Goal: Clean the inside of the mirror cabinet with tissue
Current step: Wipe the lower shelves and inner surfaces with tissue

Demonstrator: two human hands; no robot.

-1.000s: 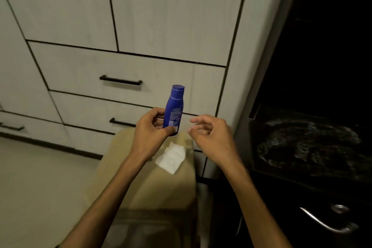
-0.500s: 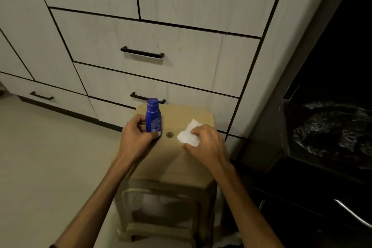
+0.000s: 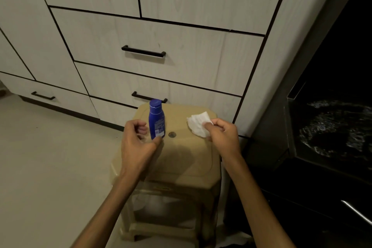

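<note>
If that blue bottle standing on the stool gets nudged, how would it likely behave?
The blue bottle stands upright, tall and narrow, so a sideways nudge would probably tip it. It looks like smooth plastic, so likely light and unbreakable. Once down on the stool, it might roll; the left hand is beside it.

- Pretty dim overall, with a warm yellowish cast on the pale drawer fronts (image 3: 161,46) and floor (image 3: 40,167).
- Whole side from 1 to 5 o'clock drops to near black, only faint glints on a dark surface (image 3: 332,127) at 3 o'clock.
- Soft shadow on the stool (image 3: 181,159) top.
- Wide-angle bending of the cabinet lines toward the edges.
- Centre is fairly sharp, slightly soft elsewhere.
</note>
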